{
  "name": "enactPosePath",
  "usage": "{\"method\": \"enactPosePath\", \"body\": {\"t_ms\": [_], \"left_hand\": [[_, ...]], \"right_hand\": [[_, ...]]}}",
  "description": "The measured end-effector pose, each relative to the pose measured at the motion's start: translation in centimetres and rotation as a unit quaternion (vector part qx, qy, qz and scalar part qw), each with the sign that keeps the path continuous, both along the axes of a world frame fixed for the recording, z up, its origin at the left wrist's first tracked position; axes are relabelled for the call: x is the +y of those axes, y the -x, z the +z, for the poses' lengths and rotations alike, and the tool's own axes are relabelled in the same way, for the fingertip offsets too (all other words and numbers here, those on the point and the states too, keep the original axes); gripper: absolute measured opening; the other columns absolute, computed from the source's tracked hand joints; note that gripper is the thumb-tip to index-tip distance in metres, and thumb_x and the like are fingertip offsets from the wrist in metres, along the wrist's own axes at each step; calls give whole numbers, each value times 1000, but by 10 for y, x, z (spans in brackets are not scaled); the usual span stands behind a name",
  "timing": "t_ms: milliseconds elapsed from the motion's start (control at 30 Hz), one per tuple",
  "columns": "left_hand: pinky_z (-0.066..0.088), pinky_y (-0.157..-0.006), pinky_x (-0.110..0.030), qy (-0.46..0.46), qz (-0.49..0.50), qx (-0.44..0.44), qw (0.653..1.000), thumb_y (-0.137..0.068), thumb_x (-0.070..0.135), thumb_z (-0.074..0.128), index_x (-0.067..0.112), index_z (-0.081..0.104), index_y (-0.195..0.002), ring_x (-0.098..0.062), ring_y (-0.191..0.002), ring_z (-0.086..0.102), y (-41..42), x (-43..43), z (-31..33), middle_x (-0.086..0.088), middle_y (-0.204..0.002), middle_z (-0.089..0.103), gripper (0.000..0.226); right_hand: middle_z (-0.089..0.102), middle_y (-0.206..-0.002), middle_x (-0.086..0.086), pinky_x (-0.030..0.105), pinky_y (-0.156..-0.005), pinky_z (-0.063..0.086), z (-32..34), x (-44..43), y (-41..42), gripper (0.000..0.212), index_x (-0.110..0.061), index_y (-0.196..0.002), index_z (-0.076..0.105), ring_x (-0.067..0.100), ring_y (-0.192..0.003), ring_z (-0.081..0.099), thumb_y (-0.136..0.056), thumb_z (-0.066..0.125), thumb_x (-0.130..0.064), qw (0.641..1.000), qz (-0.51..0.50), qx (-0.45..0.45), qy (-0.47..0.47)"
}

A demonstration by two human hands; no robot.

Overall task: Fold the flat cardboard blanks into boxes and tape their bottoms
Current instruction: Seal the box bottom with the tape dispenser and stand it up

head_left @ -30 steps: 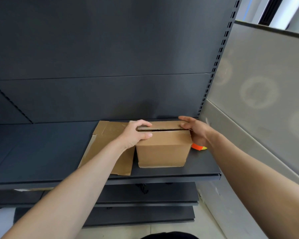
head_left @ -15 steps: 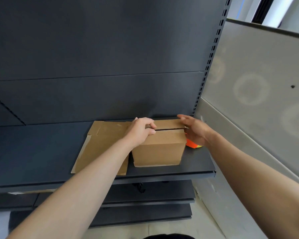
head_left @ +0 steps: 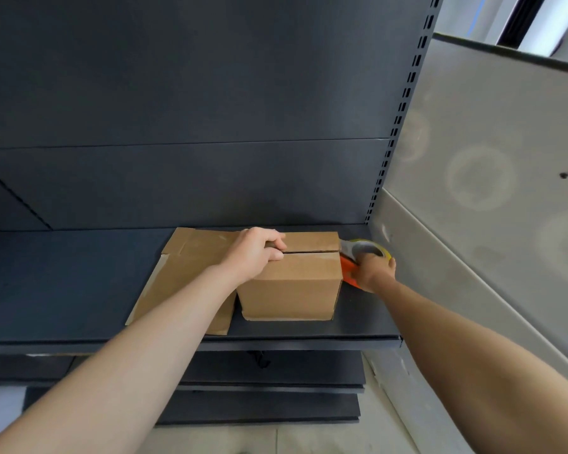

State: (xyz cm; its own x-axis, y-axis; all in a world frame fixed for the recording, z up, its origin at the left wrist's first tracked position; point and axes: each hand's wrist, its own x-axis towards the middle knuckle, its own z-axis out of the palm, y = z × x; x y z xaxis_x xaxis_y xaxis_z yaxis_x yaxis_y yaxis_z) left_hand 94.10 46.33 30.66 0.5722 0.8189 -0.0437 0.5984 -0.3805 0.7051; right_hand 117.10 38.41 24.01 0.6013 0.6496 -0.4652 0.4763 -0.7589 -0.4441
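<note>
So the folded box [head_left: 291, 283] is sitting on the dark shelf [head_left: 63, 290], flaps closed on top with a thin seam running across between them. Left hand [head_left: 254, 253] is resting on the box's top left corner, fingers curled over the seam end and pressing the flaps down, so it's closed on the cardboard rather than spread. Right under that left forearm, and out to the left of the hand, there's a flat cardboard blank [head_left: 184, 273] lying on the shelf, touching the box's left side as far as I can tell.

On the other side, the right hand [head_left: 373, 268] is wrapped around an orange tape dispenser [head_left: 350, 267], just beside the box's right wall. The roll of tape [head_left: 366, 247] pokes up just past the knuckles, greyish with a yellow edge. Beyond that hand is the shelving upright [head_left: 397, 119] with slots, then a pale grey panel [head_left: 489, 158].
</note>
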Motion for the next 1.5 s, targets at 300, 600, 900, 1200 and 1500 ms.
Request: {"method": "enactPosePath", "body": {"t_ms": [300, 600, 900, 1200, 1500], "left_hand": [[34, -98, -31, -9, -24, 34, 999, -85, 15, 69, 17, 71, -87, -16, -122, 48, -1, 7, 8, 8, -128, 59, 4], [38, -103, -38, -22, -45, 23, 999, -82, 20, 72, 23, 70, -82, -15, -118, 53, 1, 8, 6, 8, -125, 61, 4], [41, -103, -31, 70, -48, -74, 994, -93, 14, 58, 17, 69, -101, -15, -114, 57, 15, 5, 14, 3, -119, 64, 14], [56, -76, -34, 445, 1, -324, 835, -91, 50, 47, 5, 60, -107, -20, -75, 66, 22, -3, 57, -13, -93, 64, 49], [54, -60, -25, 438, 12, -401, 805, -97, 26, 49, 12, 55, -89, -13, -65, 59, 23, -5, 56, -7, -82, 62, 17]], "right_hand": [[62, -91, 20, 34, -60, 51, 83, -7, -33, 18, 1, -100, 65, 28, -66, 58, -91, 58, -13, 942, -59, 183, -275], [68, -74, 13, 31, -63, 55, 163, -18, 10, 42, -7, -88, 65, 22, -61, 65, -87, 58, -48, 902, 14, 302, -308], [68, -70, 10, 30, -61, 55, 157, -10, 43, 39, -8, -84, 61, 21, -60, 64, -88, 57, -47, 928, 46, 258, -264], [68, -62, 5, 22, -46, 50, 162, -5, 48, 44, -9, -84, 62, 15, -50, 65, -87, 57, -52, 945, 64, 212, -241], [71, -73, 8, 29, -60, 54, 159, -4, 48, 44, -10, -86, 65, 20, -62, 67, -85, 58, -54, 947, 79, 197, -242]]}}
